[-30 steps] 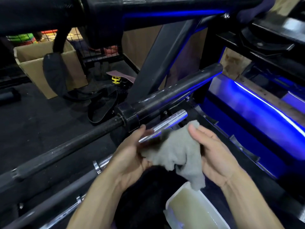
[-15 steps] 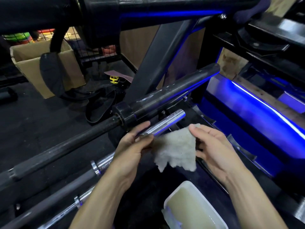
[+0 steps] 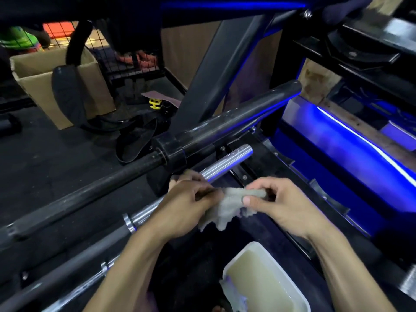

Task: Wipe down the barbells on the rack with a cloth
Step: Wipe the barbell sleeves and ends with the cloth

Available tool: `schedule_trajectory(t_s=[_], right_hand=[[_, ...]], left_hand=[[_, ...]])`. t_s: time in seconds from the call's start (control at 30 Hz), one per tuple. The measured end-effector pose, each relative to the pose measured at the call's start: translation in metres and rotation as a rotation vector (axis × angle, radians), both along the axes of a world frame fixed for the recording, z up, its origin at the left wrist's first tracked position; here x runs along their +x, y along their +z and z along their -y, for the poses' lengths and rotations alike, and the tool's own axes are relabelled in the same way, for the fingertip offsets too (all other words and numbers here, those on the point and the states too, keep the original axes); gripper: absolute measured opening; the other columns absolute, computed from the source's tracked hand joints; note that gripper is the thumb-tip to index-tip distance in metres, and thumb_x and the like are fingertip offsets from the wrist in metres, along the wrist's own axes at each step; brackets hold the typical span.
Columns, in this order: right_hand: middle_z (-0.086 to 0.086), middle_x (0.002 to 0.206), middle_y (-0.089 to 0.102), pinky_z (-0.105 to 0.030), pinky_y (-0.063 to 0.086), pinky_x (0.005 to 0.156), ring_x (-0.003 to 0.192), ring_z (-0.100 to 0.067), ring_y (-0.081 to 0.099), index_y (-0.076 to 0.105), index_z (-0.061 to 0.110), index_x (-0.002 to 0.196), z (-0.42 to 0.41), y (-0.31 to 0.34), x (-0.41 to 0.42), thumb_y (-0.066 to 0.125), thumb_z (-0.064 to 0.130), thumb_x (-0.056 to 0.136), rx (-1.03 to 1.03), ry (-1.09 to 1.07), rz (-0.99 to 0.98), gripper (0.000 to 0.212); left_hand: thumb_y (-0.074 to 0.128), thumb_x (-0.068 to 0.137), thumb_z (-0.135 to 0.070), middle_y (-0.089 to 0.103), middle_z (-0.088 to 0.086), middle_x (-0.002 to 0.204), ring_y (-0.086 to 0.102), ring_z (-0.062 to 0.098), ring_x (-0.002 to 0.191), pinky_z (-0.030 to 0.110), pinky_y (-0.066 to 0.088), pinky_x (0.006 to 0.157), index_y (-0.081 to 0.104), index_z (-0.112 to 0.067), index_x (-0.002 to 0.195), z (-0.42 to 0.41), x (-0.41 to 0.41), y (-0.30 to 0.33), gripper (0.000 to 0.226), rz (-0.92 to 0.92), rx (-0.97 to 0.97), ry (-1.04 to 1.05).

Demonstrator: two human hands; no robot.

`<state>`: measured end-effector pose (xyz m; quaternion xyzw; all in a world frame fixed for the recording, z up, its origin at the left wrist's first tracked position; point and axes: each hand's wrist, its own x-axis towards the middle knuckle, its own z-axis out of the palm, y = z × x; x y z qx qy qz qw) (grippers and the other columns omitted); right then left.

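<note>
A grey cloth (image 3: 227,209) hangs between my two hands just above the chrome barbell sleeve (image 3: 227,164). My left hand (image 3: 186,206) pinches its left edge and my right hand (image 3: 276,206) pinches its top right edge between thumb and fingers. The chrome sleeve runs up to the right from under my left hand, and its collar (image 3: 128,222) shows to the left. A thicker black barbell (image 3: 225,124) lies on the rack one rung higher. A third bar (image 3: 67,291) lies lower at the left.
A white tub of cloudy liquid (image 3: 263,282) sits below my hands. The black rack upright (image 3: 216,70) rises behind the bars. A blue-lit panel (image 3: 351,140) runs along the right. A cardboard box (image 3: 60,86) and black straps lie on the dark floor at the left.
Both hands turned knuckles-up and drew closer together. The cloth, earlier spread open between them, is now stretched and bunched along its top edge, hanging lower over the chrome sleeve.
</note>
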<state>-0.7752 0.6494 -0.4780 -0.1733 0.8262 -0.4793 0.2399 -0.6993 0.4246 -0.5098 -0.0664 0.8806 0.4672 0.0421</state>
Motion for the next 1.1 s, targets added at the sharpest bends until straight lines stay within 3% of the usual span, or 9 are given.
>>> schedule_trajectory(t_s=[0.1, 0.23, 0.37, 0.53, 0.63, 0.77, 0.93, 1.0, 1.1], right_hand=[[0.002, 0.089, 0.068, -0.019, 0.046, 0.077, 0.081, -0.009, 0.061, 0.072, 0.019, 0.072, -0.002, 0.005, -0.001, 0.077, 0.028, 0.088, -0.078, -0.066, 0.098, 0.019], [-0.017, 0.072, 0.053, -0.037, 0.038, 0.064, 0.066, -0.027, 0.048, 0.055, -0.004, 0.081, 0.007, 0.007, 0.004, 0.072, 0.045, 0.093, -0.295, -0.148, 0.287, 0.053], [-0.007, 0.066, 0.061, -0.027, 0.046, 0.047, 0.055, -0.019, 0.058, 0.061, 0.005, 0.089, 0.015, 0.012, 0.007, 0.068, 0.04, 0.091, -0.331, -0.264, 0.235, 0.036], [-0.017, 0.079, 0.071, -0.025, 0.055, 0.052, 0.062, -0.02, 0.068, 0.071, 0.004, 0.101, 0.017, 0.02, 0.008, 0.068, 0.026, 0.091, -0.46, -0.25, 0.318, 0.024], [-0.023, 0.097, 0.074, -0.032, 0.061, 0.067, 0.081, -0.029, 0.072, 0.071, 0.003, 0.115, 0.014, 0.02, 0.004, 0.071, 0.021, 0.089, -0.526, -0.264, 0.42, 0.032], [-0.015, 0.092, 0.072, -0.028, 0.055, 0.058, 0.069, -0.021, 0.064, 0.074, 0.013, 0.115, 0.017, 0.012, 0.003, 0.076, 0.027, 0.082, -0.44, -0.324, 0.318, 0.036], [-0.007, 0.113, 0.075, -0.037, 0.052, 0.095, 0.108, -0.017, 0.07, 0.075, 0.018, 0.115, 0.009, 0.016, 0.011, 0.058, 0.056, 0.095, -0.291, -0.021, 0.069, 0.046], [-0.02, 0.098, 0.075, -0.051, 0.052, 0.091, 0.094, -0.035, 0.072, 0.071, 0.004, 0.114, 0.009, 0.021, 0.019, 0.057, 0.044, 0.099, -0.333, 0.147, 0.112, 0.045], [-0.021, 0.09, 0.075, -0.049, 0.052, 0.078, 0.079, -0.034, 0.07, 0.07, 0.002, 0.11, 0.01, 0.021, 0.018, 0.068, 0.023, 0.099, -0.324, 0.143, 0.152, 0.024]], left_hand=[[0.058, 0.091, -0.069, 0.064, -0.018, 0.105, 0.058, 0.003, 0.098, 0.026, 0.04, 0.086, 0.076, -0.025, 0.078, 0.003, -0.001, 0.005, 0.049, 0.022, 0.272, 0.016], [0.055, 0.096, -0.044, 0.064, -0.008, 0.064, 0.054, 0.003, 0.054, 0.017, 0.041, 0.055, 0.076, -0.013, 0.077, -0.005, 0.002, 0.022, 0.043, 0.144, 0.634, 0.079], [0.074, 0.089, -0.041, 0.072, 0.01, 0.085, 0.064, 0.017, 0.071, 0.024, 0.051, 0.062, 0.079, -0.008, 0.098, -0.003, 0.003, 0.02, 0.035, 0.24, 0.768, -0.01], [0.071, 0.087, -0.042, 0.069, 0.013, 0.087, 0.062, 0.018, 0.07, 0.023, 0.048, 0.06, 0.072, 0.001, 0.099, -0.001, 0.008, 0.018, 0.045, 0.336, 0.827, -0.17], [0.067, 0.09, -0.023, 0.074, 0.007, 0.089, 0.069, 0.012, 0.074, 0.02, 0.052, 0.066, 0.076, -0.01, 0.098, 0.0, 0.009, 0.02, 0.017, 0.223, 0.93, -0.174], [0.068, 0.088, -0.014, 0.072, 0.012, 0.094, 0.067, 0.015, 0.08, 0.023, 0.054, 0.072, 0.075, -0.001, 0.104, -0.003, 0.009, 0.019, 0.022, 0.093, 0.94, -0.183], [0.064, 0.086, -0.009, 0.07, 0.01, 0.089, 0.062, 0.016, 0.08, 0.022, 0.049, 0.072, 0.071, 0.004, 0.104, -0.006, 0.004, 0.021, 0.023, -0.025, 0.88, -0.121], [0.062, 0.089, -0.009, 0.07, 0.024, 0.094, 0.061, 0.026, 0.084, 0.027, 0.051, 0.074, 0.071, 0.005, 0.107, -0.007, 0.001, 0.021, 0.025, -0.062, 0.859, -0.117], [0.061, 0.091, -0.012, 0.07, 0.03, 0.1, 0.064, 0.025, 0.086, 0.031, 0.052, 0.078, 0.072, 0.001, 0.108, -0.009, -0.002, 0.024, 0.024, -0.117, 0.794, -0.075]])
